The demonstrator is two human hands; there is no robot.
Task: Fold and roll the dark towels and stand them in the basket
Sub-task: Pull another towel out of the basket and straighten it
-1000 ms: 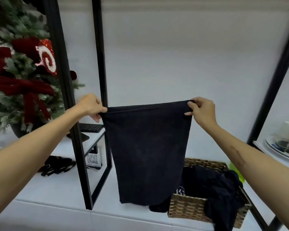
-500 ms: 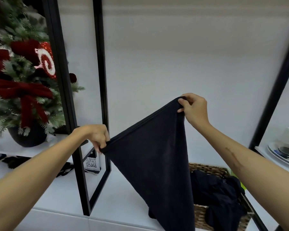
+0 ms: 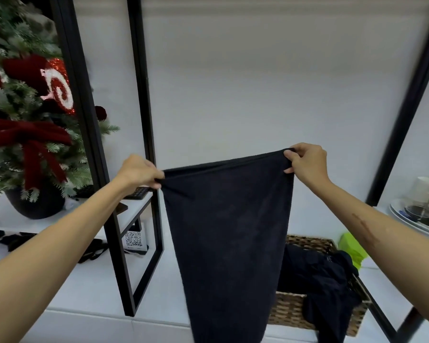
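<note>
Above white surface (image 3: pixel 89 288) we hold dark towel (image 3: pixel 229 231) hanging in air: left hand (image 3: pixel 140 172) clamped on left top corner, right hand (image 3: pixel 307 162) pinching right corner higher. Basket (image 3: pixel 290 310) lower right, more towels (image 3: pixel 320 276) heaped inside.

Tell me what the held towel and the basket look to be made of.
Towel: soft dark matte cloth, probably terry; it hangs limp with a fuzzy surface. Basket: woven wicker or rattan, going by its brown plaited strands.
</note>
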